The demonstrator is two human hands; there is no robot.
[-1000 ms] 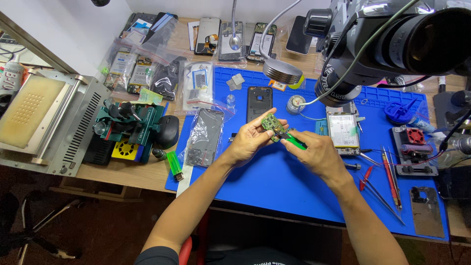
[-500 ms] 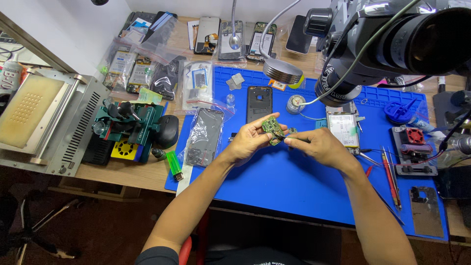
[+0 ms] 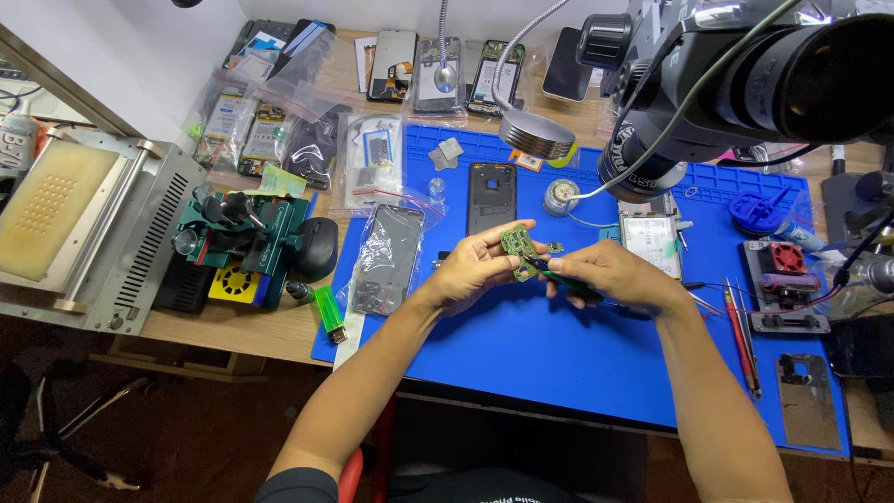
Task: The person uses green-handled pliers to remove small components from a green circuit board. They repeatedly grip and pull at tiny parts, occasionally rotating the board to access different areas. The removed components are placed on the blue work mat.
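Both forearms are reaching in from the bottom edge, meeting above the blue work mat (image 3: 559,363). The left hand (image 3: 475,270) is curling palm-up, its fingers pinching a small green circuit board (image 3: 518,247) by its edges. The right hand (image 3: 610,275) is closing around a green-handled tool (image 3: 568,282), whose tip is touching the board's lower edge. A black phone back shell (image 3: 491,197) is lying just beyond the hands, a bagged phone screen (image 3: 386,259) is resting to the left, and a green lighter (image 3: 331,312) is sitting at the mat's edge. A microscope (image 3: 745,84) is looming over the right side. The board is sitting between both hands, raised off the mat.
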